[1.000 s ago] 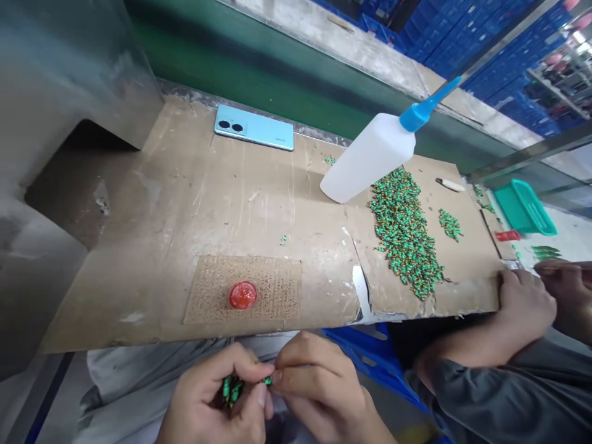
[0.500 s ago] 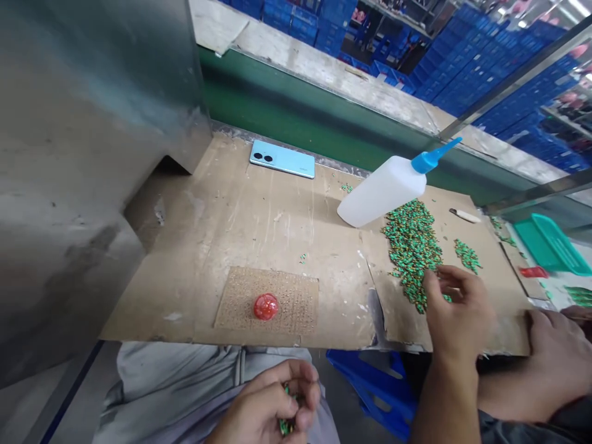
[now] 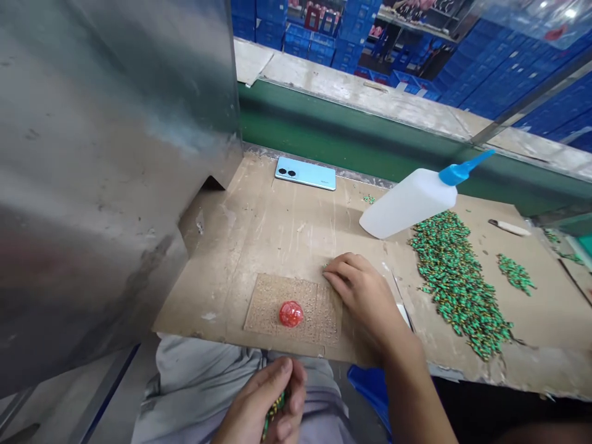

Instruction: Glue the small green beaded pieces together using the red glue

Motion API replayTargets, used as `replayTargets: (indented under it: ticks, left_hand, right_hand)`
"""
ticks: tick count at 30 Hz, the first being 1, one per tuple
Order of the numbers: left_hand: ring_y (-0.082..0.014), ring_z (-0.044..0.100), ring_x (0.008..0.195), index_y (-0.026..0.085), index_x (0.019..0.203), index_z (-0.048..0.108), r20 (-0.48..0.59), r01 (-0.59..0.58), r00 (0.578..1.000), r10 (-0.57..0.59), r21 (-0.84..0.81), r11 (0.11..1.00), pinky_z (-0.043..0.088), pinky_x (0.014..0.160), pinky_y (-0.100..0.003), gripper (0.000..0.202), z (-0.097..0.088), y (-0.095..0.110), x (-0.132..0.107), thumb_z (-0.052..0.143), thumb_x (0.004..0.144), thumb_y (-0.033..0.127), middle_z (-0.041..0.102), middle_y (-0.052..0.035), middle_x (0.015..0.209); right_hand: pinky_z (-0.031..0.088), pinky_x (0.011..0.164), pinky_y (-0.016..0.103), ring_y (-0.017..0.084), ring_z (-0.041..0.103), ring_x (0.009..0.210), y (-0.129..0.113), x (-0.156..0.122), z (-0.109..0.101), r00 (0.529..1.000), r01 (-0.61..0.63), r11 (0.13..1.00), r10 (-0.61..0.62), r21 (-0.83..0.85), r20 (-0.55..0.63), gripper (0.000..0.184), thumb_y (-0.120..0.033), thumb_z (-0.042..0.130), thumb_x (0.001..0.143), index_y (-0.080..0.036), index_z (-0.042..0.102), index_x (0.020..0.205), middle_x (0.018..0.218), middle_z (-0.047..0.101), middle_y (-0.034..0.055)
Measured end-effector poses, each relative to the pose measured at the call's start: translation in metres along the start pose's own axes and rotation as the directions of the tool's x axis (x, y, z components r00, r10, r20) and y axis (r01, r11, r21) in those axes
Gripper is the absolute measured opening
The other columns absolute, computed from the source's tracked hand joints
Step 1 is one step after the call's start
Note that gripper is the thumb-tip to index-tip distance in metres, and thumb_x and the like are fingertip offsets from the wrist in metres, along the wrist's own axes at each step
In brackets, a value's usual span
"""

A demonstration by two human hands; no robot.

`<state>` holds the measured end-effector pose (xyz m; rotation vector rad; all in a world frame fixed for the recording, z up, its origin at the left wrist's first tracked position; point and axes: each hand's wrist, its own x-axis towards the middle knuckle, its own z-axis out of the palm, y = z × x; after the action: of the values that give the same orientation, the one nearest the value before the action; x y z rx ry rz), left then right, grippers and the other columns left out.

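My left hand (image 3: 266, 404) is cupped closed in front of my lap, around several small green-and-gold pieces (image 3: 274, 412) that show between thumb and fingers. My right hand (image 3: 363, 293) rests low over the cardboard, just beyond the right corner of a glue-spotted cardboard pad (image 3: 263, 293). Its thumb and fingers are pressed together; whatever is between the tips is hidden. A shiny red round blob (image 3: 291, 314) sits on the pad. Farther right spreads a large pile of green-and-gold pieces (image 3: 456, 277).
A white squeeze bottle (image 3: 409, 203) with a blue nozzle leans behind the pile. Near the back edge lies a light blue phone (image 3: 305, 173). A smaller pile (image 3: 515, 273) and a white-handled tool (image 3: 509, 227) are to the right. A metal panel (image 3: 115, 154) walls the left side.
My right hand has moved left from the large pile to beside the pad, its fingers now closed. The view has shifted, and the other person's hand at the right is out of sight.
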<state>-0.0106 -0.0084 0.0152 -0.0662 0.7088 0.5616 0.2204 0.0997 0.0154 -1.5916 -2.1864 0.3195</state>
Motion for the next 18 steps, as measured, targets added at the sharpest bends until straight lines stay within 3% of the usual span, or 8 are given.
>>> replayTargets:
  ticks: [4, 7, 10, 13, 18]
  left_hand:
    - [-0.0059, 0.048, 0.053, 0.014, 0.087, 0.074, -0.063, -0.029, 0.998, 0.03, 0.022, 0.999, 0.024, 0.041, -0.016, 0.042, 0.003, -0.003, -0.001, 0.096, 0.076, 0.047, 0.061, 0.0011, 0.071]
    - [-0.0043, 0.042, 0.048, 0.014, 0.09, 0.077, -0.054, -0.06, 0.996, 0.065, 0.096, 0.994, 0.017, 0.041, -0.018, 0.049, 0.008, -0.006, -0.002, 0.096, 0.071, 0.054, 0.062, 0.0008, 0.068]
    - [-0.0029, 0.035, 0.045, 0.012, 0.098, 0.078, 0.004, -0.125, 0.992, 0.128, 0.253, 0.959, 0.017, 0.044, -0.019, 0.051, 0.012, -0.004, -0.004, 0.087, 0.082, 0.06, 0.061, 0.0012, 0.064]
    - [-0.0038, 0.033, 0.046, 0.013, 0.092, 0.073, 0.128, -0.215, 0.976, 0.178, 0.401, 0.89, 0.022, 0.046, -0.021, 0.048, 0.016, 0.0, -0.006, 0.075, 0.094, 0.061, 0.058, 0.002, 0.063]
    - [-0.0074, 0.036, 0.051, 0.015, 0.08, 0.065, 0.207, -0.263, 0.962, 0.175, 0.549, 0.794, 0.028, 0.05, -0.023, 0.047, 0.016, 0.005, -0.006, 0.066, 0.101, 0.057, 0.055, 0.0019, 0.065]
  right_hand:
    - [0.051, 0.08, 0.042, 0.028, 0.065, 0.089, 0.003, 0.001, -0.004, 1.0, -0.015, 0.999, 0.014, 0.045, 0.024, 0.013, -0.018, 0.061, 0.101, -0.02, 0.067, 0.09, 0.094, 0.069, 0.0081]
    - [0.05, 0.077, 0.039, 0.025, 0.061, 0.085, -0.009, -0.009, -0.014, 1.0, -0.013, 0.99, 0.01, 0.138, 0.017, 0.012, -0.017, 0.059, 0.1, -0.022, 0.059, 0.089, 0.091, 0.063, 0.006]
    - [0.052, 0.078, 0.034, 0.021, 0.061, 0.088, -0.037, -0.033, -0.025, 0.999, 0.028, 0.948, -0.04, 0.319, 0.031, 0.011, -0.02, 0.054, 0.105, -0.024, 0.056, 0.095, 0.093, 0.06, 0.0035]
    - [0.054, 0.078, 0.03, 0.019, 0.061, 0.092, -0.064, -0.061, -0.025, 0.991, 0.067, 0.813, -0.124, 0.579, 0.059, 0.009, -0.017, 0.057, 0.104, -0.024, 0.059, 0.098, 0.096, 0.06, 0.0034]
    - [0.057, 0.073, 0.029, 0.019, 0.063, 0.086, -0.077, -0.09, -0.004, 0.998, 0.053, 0.722, -0.053, 0.689, -0.022, 0.009, -0.014, 0.06, 0.099, -0.023, 0.061, 0.098, 0.093, 0.06, 0.0037]
